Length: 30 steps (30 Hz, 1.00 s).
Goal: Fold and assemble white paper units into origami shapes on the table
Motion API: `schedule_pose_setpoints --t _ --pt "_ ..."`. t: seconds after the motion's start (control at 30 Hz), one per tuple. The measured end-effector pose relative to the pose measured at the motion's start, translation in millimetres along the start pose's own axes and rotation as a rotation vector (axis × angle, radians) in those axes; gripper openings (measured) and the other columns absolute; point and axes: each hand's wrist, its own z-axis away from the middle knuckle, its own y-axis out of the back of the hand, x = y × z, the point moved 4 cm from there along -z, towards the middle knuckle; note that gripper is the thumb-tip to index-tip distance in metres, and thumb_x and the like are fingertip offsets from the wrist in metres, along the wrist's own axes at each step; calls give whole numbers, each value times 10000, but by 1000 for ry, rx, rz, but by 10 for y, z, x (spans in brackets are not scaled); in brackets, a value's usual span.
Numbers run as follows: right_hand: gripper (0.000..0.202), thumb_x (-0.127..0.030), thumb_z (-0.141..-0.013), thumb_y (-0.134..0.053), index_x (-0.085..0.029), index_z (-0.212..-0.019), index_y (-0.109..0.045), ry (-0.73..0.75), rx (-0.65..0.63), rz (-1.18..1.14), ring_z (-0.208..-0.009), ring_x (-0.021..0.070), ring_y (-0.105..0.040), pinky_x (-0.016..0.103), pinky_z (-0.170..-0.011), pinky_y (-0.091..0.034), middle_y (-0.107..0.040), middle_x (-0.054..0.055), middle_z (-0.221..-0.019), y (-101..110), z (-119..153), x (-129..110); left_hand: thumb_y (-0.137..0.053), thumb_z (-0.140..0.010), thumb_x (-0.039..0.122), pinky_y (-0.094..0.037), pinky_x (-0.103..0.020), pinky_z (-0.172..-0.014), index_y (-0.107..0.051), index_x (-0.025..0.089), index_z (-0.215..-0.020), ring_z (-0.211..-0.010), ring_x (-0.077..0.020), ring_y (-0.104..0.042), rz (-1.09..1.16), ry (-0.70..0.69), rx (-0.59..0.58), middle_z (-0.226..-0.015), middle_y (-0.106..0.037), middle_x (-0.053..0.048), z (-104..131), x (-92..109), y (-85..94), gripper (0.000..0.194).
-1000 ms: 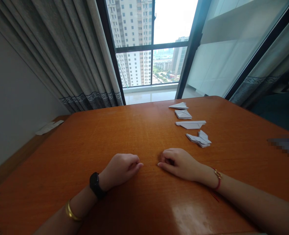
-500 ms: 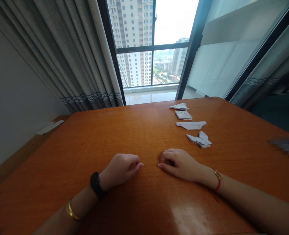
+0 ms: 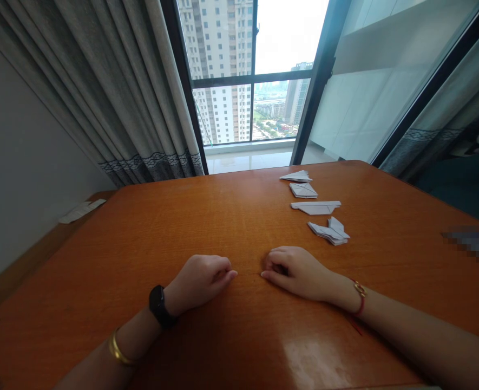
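My left hand (image 3: 202, 279) rests on the wooden table (image 3: 182, 222) with its fingers curled into a loose fist, nothing in it. Opposite it, a short gap away, my right hand (image 3: 302, 273) lies curled the same way, also holding nothing. Beyond the right hand, several folded white papers form a column. Nearest is a folded paper with a raised wing-like flap (image 3: 332, 232). Behind it come a long flat folded strip (image 3: 316, 208), a squarish folded piece (image 3: 303, 190) and a pointed, dart-like paper plane (image 3: 297, 176).
White papers (image 3: 81, 211) lie on a lower ledge left of the table. A blurred patch (image 3: 474, 244) covers something at the right edge. Past the table's far edge are a grey curtain (image 3: 142, 97) and a window (image 3: 255, 81). A dark chair-like shape (image 3: 478, 141) stands at right.
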Motion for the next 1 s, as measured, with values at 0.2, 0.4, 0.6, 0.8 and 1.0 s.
schedule_pose_setpoints --t 0.2,0.4,0.6,0.8,1.0 --pt "142 -307 -890 -587 -203 -799 -617 5 4 -2 -691 133 -567 247 -667 -377 -652 -9 -760 -7 1 -1 -490 -936 343 -300 -238 -567 -580 185 -753 -586 -112 -495 4 -6 0 -658 -577 23 12 0 -3 259" --pt "145 -311 -889 -590 -202 -797 -616 6 4 -2 -687 130 -565 246 -665 -378 -652 -11 -760 -12 10 9 -490 -937 347 -299 -237 -564 -587 187 -763 -580 -111 -493 11 -7 4 -655 -578 24 14 0 -4 255" --pt "147 -313 -890 -587 -202 -797 -614 7 4 4 -696 134 -568 248 -674 -379 -653 -8 -761 -8 -3 3 -487 -937 347 -300 -239 -564 -586 185 -755 -581 -114 -495 3 -8 1 -658 -582 19 8 1 0 263" --pt "147 -315 -891 -585 -204 -801 -618 4 -2 4 -689 133 -563 247 -662 -377 -652 -9 -758 -12 -6 6 -495 -933 343 -303 -237 -562 -588 185 -755 -580 -110 -498 7 -5 -3 -654 -580 24 22 7 2 255" --pt "151 -315 -891 -584 -201 -801 -622 3 -1 2 -702 138 -573 253 -673 -386 -659 -2 -770 -8 -3 5 -494 -934 340 -306 -237 -564 -589 185 -756 -578 -110 -497 4 -3 -7 -652 -578 24 8 6 5 254"
